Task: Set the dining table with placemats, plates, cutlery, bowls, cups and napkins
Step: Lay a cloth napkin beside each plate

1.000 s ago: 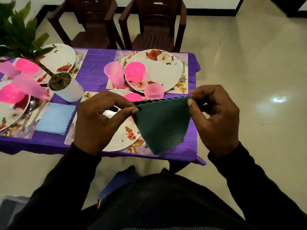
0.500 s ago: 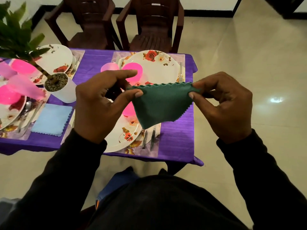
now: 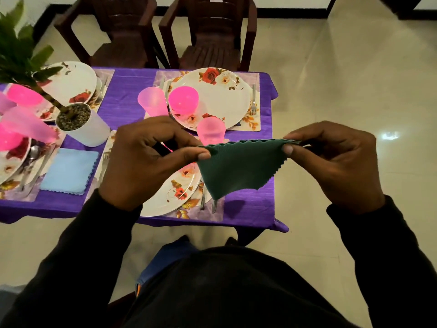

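We hold a green napkin (image 3: 238,166) in the air above the near edge of the dining table (image 3: 250,204), our left hand (image 3: 144,166) pinching one top corner between thumb and forefinger, our right hand (image 3: 331,166) pinching the other, so the scalloped upper edge runs taut between them and the cloth hangs to a point over the near plate (image 3: 170,197). A blue napkin (image 3: 68,171) already lies flat beside the neighbouring setting toward the left edge; pink cups (image 3: 210,132) and a pink bowl (image 3: 183,100) stand by the far plate (image 3: 220,95), with a fork (image 3: 253,100) at its right. A potted plant (image 3: 78,121) sits left of centre. By our reading the napkin is being folded before it goes down by the near placemat (image 3: 205,214). The risks from here: the light cloth slips from one pinch and drops onto the plate or floor, or a lowering hand knocks over the nearest cup, which stands just behind the napkin.
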Motion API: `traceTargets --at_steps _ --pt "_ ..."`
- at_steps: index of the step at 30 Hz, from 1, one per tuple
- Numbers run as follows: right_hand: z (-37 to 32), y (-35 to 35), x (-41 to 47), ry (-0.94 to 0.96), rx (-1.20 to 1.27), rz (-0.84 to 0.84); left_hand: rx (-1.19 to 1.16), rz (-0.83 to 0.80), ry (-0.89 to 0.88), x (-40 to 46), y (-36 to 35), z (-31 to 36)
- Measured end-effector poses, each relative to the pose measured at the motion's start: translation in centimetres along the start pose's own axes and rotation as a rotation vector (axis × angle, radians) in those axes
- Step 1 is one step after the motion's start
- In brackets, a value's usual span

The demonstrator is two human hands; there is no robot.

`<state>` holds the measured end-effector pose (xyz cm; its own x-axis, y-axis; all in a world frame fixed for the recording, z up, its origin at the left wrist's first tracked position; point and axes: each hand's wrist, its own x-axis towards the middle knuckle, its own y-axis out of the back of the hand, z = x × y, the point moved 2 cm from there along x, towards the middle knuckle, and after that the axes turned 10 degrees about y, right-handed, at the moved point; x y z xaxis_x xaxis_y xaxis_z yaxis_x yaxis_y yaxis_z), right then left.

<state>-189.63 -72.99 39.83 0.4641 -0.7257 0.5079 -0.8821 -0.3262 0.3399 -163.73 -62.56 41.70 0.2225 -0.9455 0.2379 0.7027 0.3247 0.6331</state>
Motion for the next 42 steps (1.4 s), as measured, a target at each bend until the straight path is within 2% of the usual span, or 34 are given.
traceTargets --at_steps 7,12,15,18,21,26,32,37,42 --pt "0.2 -0.1 -2.5 -0.131 0.099 0.006 -0.083 -0.150 0.080 -0.5 -1.0 0.0" --pt "-0.2 0.6 -3.0 -0.167 0.169 0.021 -0.249 -0.321 0.131 -0.6 -1.0 0.9" --pt "0.7 0.5 -2.6 -0.212 0.138 0.059 -0.202 -0.237 0.199 0.5 -2.2 0.3" --pt "3.8 -0.3 -1.8 -0.270 -0.003 0.059 -0.082 -0.170 0.308 2.5 -5.1 -2.3" --pt "8.6 -1.5 -1.1 -0.387 -0.215 -0.025 -0.021 -0.224 0.424 4.5 -8.9 -5.5" --pt "15.2 -2.8 -1.1 -0.596 -0.438 -0.078 -0.077 -0.287 0.578 6.7 -14.4 -8.7" --pt "18.6 -3.7 -0.8 -0.769 -0.388 -0.024 -0.152 -0.248 0.640 7.9 -17.3 -9.9" --pt "19.9 -4.3 -0.1 -0.785 -0.329 0.034 -0.250 -0.189 0.750 8.7 -17.9 -10.4" --pt "22.2 -4.4 1.4 -0.740 -0.329 -0.019 -0.158 -0.175 0.773 9.0 -18.2 -9.9"
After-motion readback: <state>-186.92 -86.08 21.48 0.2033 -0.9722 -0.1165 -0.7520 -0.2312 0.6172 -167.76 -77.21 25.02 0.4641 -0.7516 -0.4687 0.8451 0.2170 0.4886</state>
